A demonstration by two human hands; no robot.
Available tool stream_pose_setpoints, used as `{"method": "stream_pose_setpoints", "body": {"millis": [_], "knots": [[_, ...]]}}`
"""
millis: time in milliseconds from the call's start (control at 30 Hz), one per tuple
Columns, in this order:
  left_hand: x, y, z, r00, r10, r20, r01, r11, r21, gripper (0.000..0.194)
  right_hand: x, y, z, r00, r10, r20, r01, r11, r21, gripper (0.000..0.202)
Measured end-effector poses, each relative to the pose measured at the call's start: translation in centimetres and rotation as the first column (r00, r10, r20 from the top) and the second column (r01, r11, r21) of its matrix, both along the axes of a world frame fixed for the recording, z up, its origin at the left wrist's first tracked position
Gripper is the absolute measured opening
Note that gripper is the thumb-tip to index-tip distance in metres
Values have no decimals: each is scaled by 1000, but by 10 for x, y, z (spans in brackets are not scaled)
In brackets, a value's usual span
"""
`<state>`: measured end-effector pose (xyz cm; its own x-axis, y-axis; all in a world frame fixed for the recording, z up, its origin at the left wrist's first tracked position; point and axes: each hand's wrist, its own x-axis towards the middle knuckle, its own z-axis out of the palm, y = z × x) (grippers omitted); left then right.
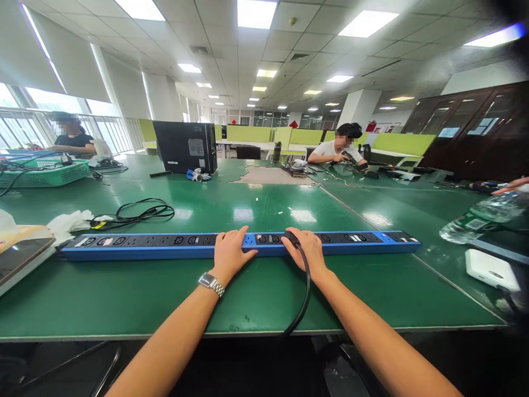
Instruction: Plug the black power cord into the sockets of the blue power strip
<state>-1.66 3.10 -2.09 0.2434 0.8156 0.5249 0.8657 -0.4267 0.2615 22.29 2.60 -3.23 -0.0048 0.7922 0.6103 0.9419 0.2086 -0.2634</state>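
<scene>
A long blue power strip (165,252) with a row of black sockets lies across the green table. My left hand (232,251) grips the strip left of its middle, thumb along the front edge and fingers over the back. My right hand (305,248) is closed around a black plug at the strip, right of the middle. From that plug a thick black cable (308,286) curves down past the table's front edge. How far the plug sits in a socket is hidden by my fingers.
Coiled black cable (142,212), white tissue (72,223) and a tablet-like device (25,256) lie left. A black computer case (185,148) stands behind. A plastic bottle (479,218) and white box (491,268) are right. Two people sit farther back; another person's hand shows at the right edge.
</scene>
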Motion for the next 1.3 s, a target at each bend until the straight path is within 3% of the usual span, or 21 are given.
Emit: {"method": "stream_pose_setpoints", "body": {"millis": [267,567,1300], "knots": [[0,0,2,1000,11,4,-11,1000,-16,64,1,7,-17,992,-25,-124,41,990,135,46],[0,0,2,1000,12,10,-12,1000,-20,66,2,13,-25,984,-54,-167,89,974,207,41],[0,0,1,1000,11,10,-11,1000,-18,65,2,13,-23,961,18,-275,49,971,233,47]]}}
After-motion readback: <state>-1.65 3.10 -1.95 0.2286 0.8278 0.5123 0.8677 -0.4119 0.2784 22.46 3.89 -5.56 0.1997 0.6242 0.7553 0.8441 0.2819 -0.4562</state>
